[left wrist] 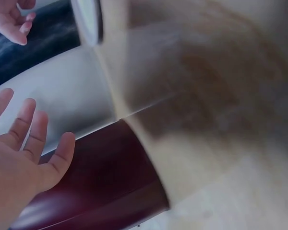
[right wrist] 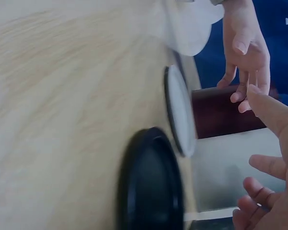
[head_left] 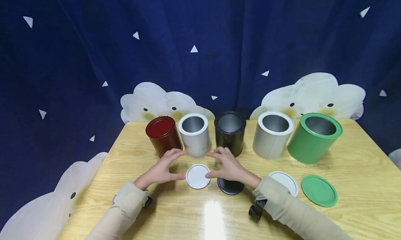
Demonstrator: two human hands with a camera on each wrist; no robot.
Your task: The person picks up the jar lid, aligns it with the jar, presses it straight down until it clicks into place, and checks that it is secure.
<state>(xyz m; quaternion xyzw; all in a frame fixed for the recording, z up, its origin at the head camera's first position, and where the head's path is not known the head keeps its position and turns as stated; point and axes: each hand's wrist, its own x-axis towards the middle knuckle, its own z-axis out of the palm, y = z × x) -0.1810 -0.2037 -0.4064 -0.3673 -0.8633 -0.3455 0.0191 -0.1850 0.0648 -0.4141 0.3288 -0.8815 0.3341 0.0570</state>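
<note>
Glossy pale wood table [head_left: 344, 184] under a starry blue curtain [head_left: 94, 41] is what I see. My left hand [head_left: 163, 170] and right hand [head_left: 227, 167] flank the white lid [head_left: 198, 176], a flat round disc lying between the thumbs; both thumb tips touch its rim, fingers relaxed and spread, gripping nothing. Just beyond the fingertips stands the open grey can [head_left: 194, 134], smooth matte metal. Beside the left fingers is the closed red can [head_left: 163, 135]; under the right wrist lies the black lid [head_left: 232, 188].
</note>
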